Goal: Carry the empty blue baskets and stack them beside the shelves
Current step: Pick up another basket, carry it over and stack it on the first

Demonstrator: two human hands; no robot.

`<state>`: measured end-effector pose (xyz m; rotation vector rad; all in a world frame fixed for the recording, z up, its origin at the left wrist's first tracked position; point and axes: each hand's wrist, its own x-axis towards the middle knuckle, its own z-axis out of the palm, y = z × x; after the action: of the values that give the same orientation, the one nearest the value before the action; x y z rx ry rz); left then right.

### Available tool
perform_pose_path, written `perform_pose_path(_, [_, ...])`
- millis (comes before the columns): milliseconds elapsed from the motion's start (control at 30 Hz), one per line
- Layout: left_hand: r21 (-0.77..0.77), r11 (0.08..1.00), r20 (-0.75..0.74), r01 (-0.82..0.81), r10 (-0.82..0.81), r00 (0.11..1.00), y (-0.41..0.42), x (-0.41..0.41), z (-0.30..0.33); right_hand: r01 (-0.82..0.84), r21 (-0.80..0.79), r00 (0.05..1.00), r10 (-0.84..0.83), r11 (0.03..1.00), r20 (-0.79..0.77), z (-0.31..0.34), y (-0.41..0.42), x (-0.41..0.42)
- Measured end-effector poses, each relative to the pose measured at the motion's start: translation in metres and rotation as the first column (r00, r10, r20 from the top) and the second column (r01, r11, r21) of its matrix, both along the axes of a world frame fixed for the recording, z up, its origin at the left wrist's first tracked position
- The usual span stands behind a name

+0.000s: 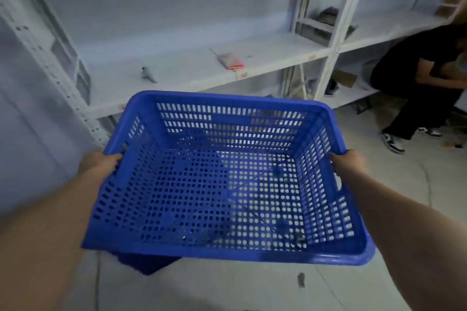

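Note:
An empty blue perforated basket [225,184] fills the middle of the view, held off the floor in front of white shelves [192,70]. My left hand [101,163] grips its left rim. My right hand [350,163] grips the right rim. Under the basket's near left corner a piece of another blue basket [146,264] shows on the floor, mostly hidden.
A red-edged flat packet [231,60] and a small grey object [147,74] lie on the shelf board ahead. A person in black [419,83] crouches at the right by the lower shelves. A shelf upright [50,73] stands close on the left. A small scrap [300,280] lies on the pale tiled floor.

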<state>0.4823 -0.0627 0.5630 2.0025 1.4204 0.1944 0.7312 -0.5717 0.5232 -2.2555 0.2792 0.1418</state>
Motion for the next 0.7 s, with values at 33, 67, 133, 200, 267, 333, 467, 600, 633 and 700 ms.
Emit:
perform_pose_path(33, [-0.014, 1.0, 0.019, -0.025, 0.026, 0.999, 0.019, -0.015, -0.002, -0.031, -0.009, 1.0, 0.031, 0.999, 0.003, 0.0, 0.028, 0.003])
perform_pose_path(67, [-0.025, 0.999, 0.029, -0.048, 0.049, 0.998, 0.036, -0.029, -0.004, -0.057, -0.017, 0.998, 0.057, 0.998, 0.005, 0.0, 0.054, 0.006])
perform_pose_path(133, [-0.025, 0.995, 0.034, -0.1, 0.1, 0.994, 0.07, -0.054, -0.007, -0.097, -0.015, 0.995, 0.097, 0.995, 0.01, 0.0, 0.105, 0.011])
perform_pose_path(200, [-0.014, 0.989, 0.042, -0.148, 0.149, 0.988, 0.098, -0.073, -0.011, -0.129, -0.015, 0.992, 0.129, 0.992, 0.002, -0.004, 0.15, 0.016])
perform_pose_path(267, [-0.015, 0.98, 0.06, -0.198, 0.199, 0.978, 0.122, -0.087, -0.014, -0.156, -0.013, 0.988, 0.155, 0.988, -0.008, -0.005, 0.189, 0.023])
perform_pose_path(333, [-0.046, 0.973, 0.061, -0.225, 0.228, 0.972, 0.142, -0.097, -0.016, -0.191, -0.041, 0.982, 0.191, 0.981, -0.009, -0.004, 0.222, 0.032])
perform_pose_path(467, [-0.1, 0.968, 0.119, -0.229, 0.24, 0.963, 0.173, -0.111, -0.024, -0.277, -0.095, 0.96, 0.279, 0.956, 0.007, 0.003, 0.279, 0.052])
perform_pose_path(600, [-0.057, 0.945, 0.122, -0.323, 0.328, 0.937, 0.194, -0.113, -0.032, -0.359, -0.092, 0.933, 0.361, 0.929, 0.006, 0.006, 0.327, 0.077])
perform_pose_path(633, [-0.048, 0.941, 0.097, -0.336, 0.339, 0.936, 0.197, -0.113, -0.032, -0.377, -0.09, 0.925, 0.379, 0.922, 0.006, 0.006, 0.337, 0.083])
perform_pose_path(700, [-0.054, 0.935, 0.127, -0.351, 0.355, 0.926, 0.202, -0.108, -0.03, -0.404, -0.067, 0.915, 0.403, 0.912, -0.024, 0.008, 0.355, 0.095])
